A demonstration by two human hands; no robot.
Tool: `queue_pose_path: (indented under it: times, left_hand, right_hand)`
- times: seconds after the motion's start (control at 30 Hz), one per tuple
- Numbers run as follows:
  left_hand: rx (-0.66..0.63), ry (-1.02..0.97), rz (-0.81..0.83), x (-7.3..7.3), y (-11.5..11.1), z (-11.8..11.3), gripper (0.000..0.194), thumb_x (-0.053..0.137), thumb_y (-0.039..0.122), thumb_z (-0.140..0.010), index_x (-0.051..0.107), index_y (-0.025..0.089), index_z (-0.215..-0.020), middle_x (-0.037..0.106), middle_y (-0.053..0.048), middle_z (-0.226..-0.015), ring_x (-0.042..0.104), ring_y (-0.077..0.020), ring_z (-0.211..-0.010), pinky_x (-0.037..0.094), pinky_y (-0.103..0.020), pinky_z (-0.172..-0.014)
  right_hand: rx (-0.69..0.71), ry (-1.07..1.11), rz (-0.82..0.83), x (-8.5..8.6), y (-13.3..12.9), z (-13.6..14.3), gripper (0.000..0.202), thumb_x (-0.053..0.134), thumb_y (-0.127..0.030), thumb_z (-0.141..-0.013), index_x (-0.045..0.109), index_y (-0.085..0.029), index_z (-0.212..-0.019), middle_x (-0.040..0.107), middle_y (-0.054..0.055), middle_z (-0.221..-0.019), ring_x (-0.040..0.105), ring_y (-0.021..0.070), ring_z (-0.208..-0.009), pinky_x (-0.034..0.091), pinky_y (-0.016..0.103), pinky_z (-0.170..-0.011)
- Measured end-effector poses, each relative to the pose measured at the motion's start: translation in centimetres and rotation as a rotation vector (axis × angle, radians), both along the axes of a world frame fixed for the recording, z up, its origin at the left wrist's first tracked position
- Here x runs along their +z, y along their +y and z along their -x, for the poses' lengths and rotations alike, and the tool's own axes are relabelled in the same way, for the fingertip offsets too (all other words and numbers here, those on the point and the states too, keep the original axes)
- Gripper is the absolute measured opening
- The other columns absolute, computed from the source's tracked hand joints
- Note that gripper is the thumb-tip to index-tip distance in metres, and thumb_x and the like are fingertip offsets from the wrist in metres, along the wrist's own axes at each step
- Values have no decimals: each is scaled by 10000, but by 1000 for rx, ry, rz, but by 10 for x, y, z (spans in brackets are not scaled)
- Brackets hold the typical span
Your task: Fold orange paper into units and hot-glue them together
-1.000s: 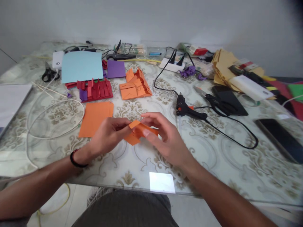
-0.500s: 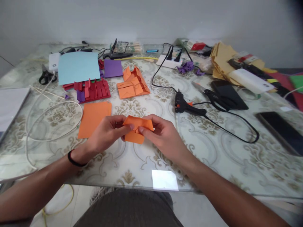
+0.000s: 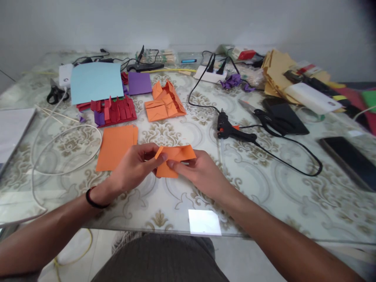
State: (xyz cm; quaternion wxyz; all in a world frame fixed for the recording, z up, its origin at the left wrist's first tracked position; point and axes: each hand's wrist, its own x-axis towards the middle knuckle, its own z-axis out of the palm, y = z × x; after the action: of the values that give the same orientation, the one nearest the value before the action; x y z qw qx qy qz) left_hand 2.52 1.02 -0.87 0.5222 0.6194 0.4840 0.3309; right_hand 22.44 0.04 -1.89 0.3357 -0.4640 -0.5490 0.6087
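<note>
Orange creased-paper piece (image 3: 175, 152) pinched by fingers (image 3: 158, 160) of left hand (image 3: 133, 164) and right hand (image 3: 205, 171) above floral worktop (image 3: 252, 203), apparently part-folded, with angular orange paper units (image 3: 158, 110) folded beyond, flat orange paper sheets (image 3: 113, 145) left unfolded.

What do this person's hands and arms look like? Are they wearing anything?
The left hand and right hand wear no gloves. A thin black wristband circles the left wrist only. A dark sleeve edge shows at lower left.

folded paper (image 3: 175, 152): orange | tabletop (image 3: 264, 203): pale, beige florals | glue gun (image 3: 223, 126): black | sheet (image 3: 96, 83): light blue
</note>
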Motion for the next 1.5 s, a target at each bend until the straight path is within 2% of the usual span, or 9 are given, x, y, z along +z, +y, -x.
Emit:
queue_pose_path:
  times: [0.2,0.37,0.6,0.73,0.83,1.0,1.17,1.37,1.5]
  left_hand:
    - [-53,76,4,7,-2,0,413,662,461,-935,578,165,-659,592,11,-589,546,-113,-572,403,-235,-549]
    - [-63,128,10,10,-1,3,406,652,453,-950,567,170,-672,571,29,-519,510,-94,-498,376,-220,-502]
    - [-108,62,8,6,-3,4,366,664,411,-959,566,169,-703,557,34,-549,511,-88,-509,391,-211,-497]
    - [-41,-26,-54,-1,-4,2,138,654,319,-978,620,194,-1024,573,47,-683,516,-87,-566,411,-199,-513]
    - [-8,-91,-124,-6,-4,2,194,650,292,-988,608,226,-1166,555,56,-699,537,-91,-581,431,-202,-527]
    - [26,-62,-189,-6,-5,4,161,679,311,-974,653,220,-1104,632,26,-749,619,-108,-638,481,-216,-578]
    - [86,-105,-243,-4,-4,4,151,728,311,-934,717,217,-1053,675,-2,-818,631,-116,-697,529,-217,-622]
    - [133,-268,-198,3,-3,4,138,829,268,-835,801,235,-965,738,-28,-870,712,-174,-820,600,-248,-667]
    - [100,-298,-201,4,-3,9,65,809,251,-855,830,236,-914,752,-33,-859,709,-165,-781,609,-249,-676]
  right_hand:
    - [16,-45,26,-1,-3,0,223,741,-390,-854,731,-174,-908,661,-2,-738,536,131,-624,392,252,-565]
    - [39,21,40,1,-3,0,226,747,-388,-853,671,-177,-821,511,-56,-627,373,89,-529,270,237,-489]
    - [56,33,13,2,-3,-1,282,741,-445,-873,757,-187,-985,712,25,-826,644,188,-775,477,286,-660]
    - [49,12,33,1,-3,1,305,724,-479,-881,740,-184,-957,730,28,-837,661,196,-777,502,308,-692]
    - [16,22,54,2,-3,3,283,679,-470,-910,695,-189,-934,706,17,-815,631,169,-710,487,300,-660]
    - [-164,36,-118,2,-3,4,207,664,-403,-932,627,-237,-1049,649,-11,-848,619,153,-737,493,274,-636]
    - [-223,118,-174,3,-4,3,160,648,-332,-937,605,-267,-1076,579,-58,-703,611,137,-667,515,262,-610]
    - [-223,165,-213,8,-6,-1,104,646,-257,-895,691,-269,-988,726,-7,-870,706,162,-792,601,294,-665]
    - [-211,132,-244,12,-5,-7,125,675,-264,-883,752,-265,-981,752,14,-931,715,175,-812,630,316,-686]
